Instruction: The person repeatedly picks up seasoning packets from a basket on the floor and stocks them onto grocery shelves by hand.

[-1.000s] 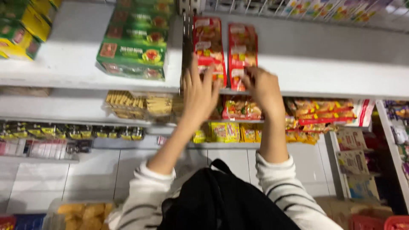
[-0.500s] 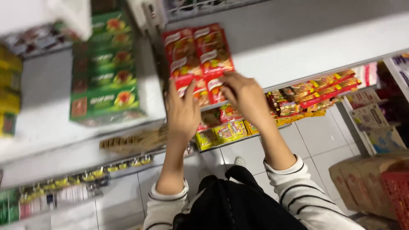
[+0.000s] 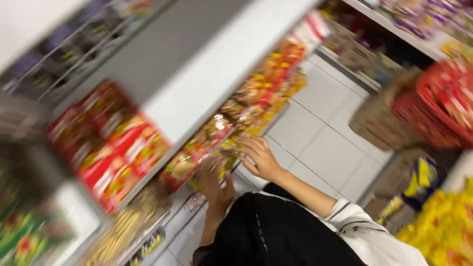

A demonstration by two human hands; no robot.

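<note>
1. Below the front edge of the white metal shelf (image 3: 217,93), both hands reach into the row of goods on the next shelf down, and the whole view is tilted and blurred.
2. The left hand (image 3: 217,184) is pressed against the yellow and red snack packets (image 3: 217,148) in that lower row, fingers (image 3: 209,170) spread and lying on the packets; blur hides whether they actually grip one.
3. The right hand (image 3: 261,157) sits just beside the left, further along the same row, its fingers loosely curled with the tips touching the packets; I cannot tell whether it holds one.
4. The packets under the hands belong to a long band of red, orange and yellow wrappers (image 3: 271,79) that runs along the lower shelf towards the far end of the aisle.
5. On top of the white shelf, at its near front edge, lie flat red packets with yellow and white print (image 3: 113,148), stacked in two rows and well apart from both hands.
6. A striped white sleeve (image 3: 364,226) covers the right forearm, and a black bag (image 3: 276,231) hangs in front of the person's body, below the hands.
7. A white tiled floor (image 3: 325,138) shows beyond the hands, with brown cardboard boxes (image 3: 379,118) and a red plastic basket (image 3: 438,113) standing on it at the opposite shelving.
8. Yellow packets (image 3: 443,226) fill the lower right corner of the view.
</note>
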